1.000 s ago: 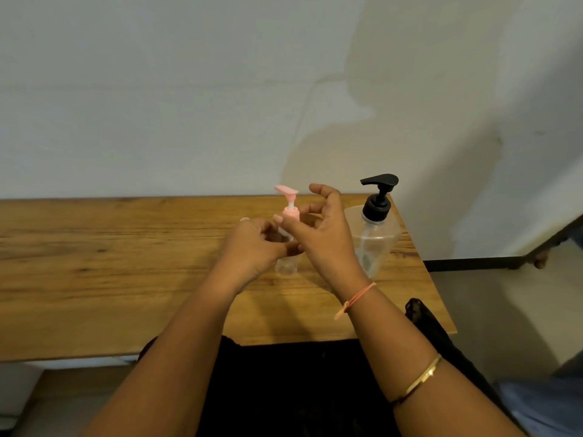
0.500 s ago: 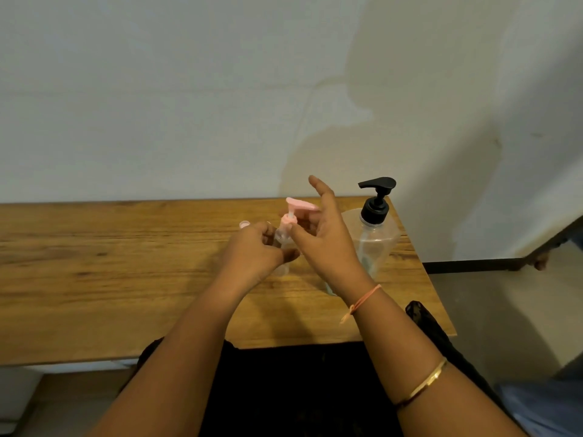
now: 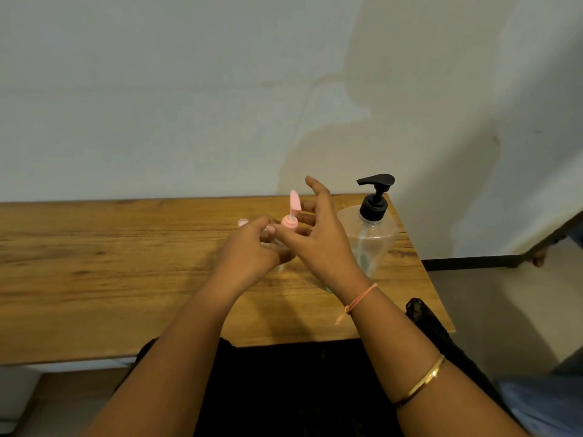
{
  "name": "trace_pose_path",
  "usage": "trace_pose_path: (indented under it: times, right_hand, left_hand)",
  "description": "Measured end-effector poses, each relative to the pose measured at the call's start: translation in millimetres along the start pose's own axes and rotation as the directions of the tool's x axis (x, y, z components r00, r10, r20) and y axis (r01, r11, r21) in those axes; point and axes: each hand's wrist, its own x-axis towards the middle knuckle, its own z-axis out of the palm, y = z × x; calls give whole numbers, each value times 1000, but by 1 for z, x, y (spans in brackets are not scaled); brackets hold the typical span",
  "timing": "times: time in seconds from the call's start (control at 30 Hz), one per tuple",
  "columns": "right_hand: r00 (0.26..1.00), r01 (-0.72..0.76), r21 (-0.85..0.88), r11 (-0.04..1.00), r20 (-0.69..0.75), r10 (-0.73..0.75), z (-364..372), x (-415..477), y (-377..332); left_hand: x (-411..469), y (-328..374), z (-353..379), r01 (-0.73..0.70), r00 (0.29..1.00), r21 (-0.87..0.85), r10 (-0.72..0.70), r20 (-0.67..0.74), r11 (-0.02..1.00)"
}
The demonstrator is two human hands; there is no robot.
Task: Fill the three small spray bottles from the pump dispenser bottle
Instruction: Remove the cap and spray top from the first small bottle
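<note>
- The left hand is curled around a small clear bottle, holding it upright just above the bench.
- The right hand pinches the bottle's pink spray top at its collar, thumb against fingers, with the forefinger raised.
- The pump bottle, which has a black head, stands on the bench just right of the hands.
- Another small pink cap shows behind the left hand.

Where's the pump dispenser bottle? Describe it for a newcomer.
Wooden table, far right corner by the wall. The pump dispenser bottle stands there, beside the right hand. It alone is large with a black pump; the small bottle has a pink top.
</note>
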Motion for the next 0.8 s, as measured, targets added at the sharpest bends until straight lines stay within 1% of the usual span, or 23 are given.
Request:
trace_pose_path:
  times: [0.07,0.1,0.17,0.23,0.27,0.37,0.43,0.5,0.6,0.67,0.8]
  right_hand:
    - [999,27,-89,996,-32,-30,0,1,2]
    - [999,33,-107,994,-26,-36,-1,1,2]
    - [999,34,-99,994,14,-33,-1,0,1]
    - [999,45,-113,993,20,-43,0,-2,-1]
    - [999,47,-152,987,9,-47,0,-2,-1]
    - [998,40,-357,933,-23,-51,-1,-2,-3]
    - [995,78,-480,874,-11,-95,-3,-4,-6]
    - [987,132,-552,823,-4,-161,-5,-6,-9]
    - [965,201,-563,801,-25,-259,-11,-10,-16]
    - [945,246,-544,802,-49,-323,-17,-14,-22]
    - [906,283,-516,809,-134,-402,-29,-24,-29]
  left_hand:
    - [1,-1,1,-2,1000,31,2,13,1000]
    - [1,-1,1,-1,1000,38,1,17,999]
    - [1,-2,0,-6,1000,38,5,12,999]
    - [2,-3,-1,-18,1000,50,18,-5,999]
    - [2,-4,-2,-19,1000,58,20,-11,998]
    - [4,-7,-1,-21,1000,75,22,-11,997]
    - [4,-7,-1,-26,1000,90,27,-8,996]
    - [5,-8,-2,-32,999,102,34,-19,994]
    - [5,-9,-5,-31,998,121,37,-52,992]
    - [5,-10,-6,-28,996,91,35,-77,995]
    - [4,-16,-11,4,990,83,7,-138,997]
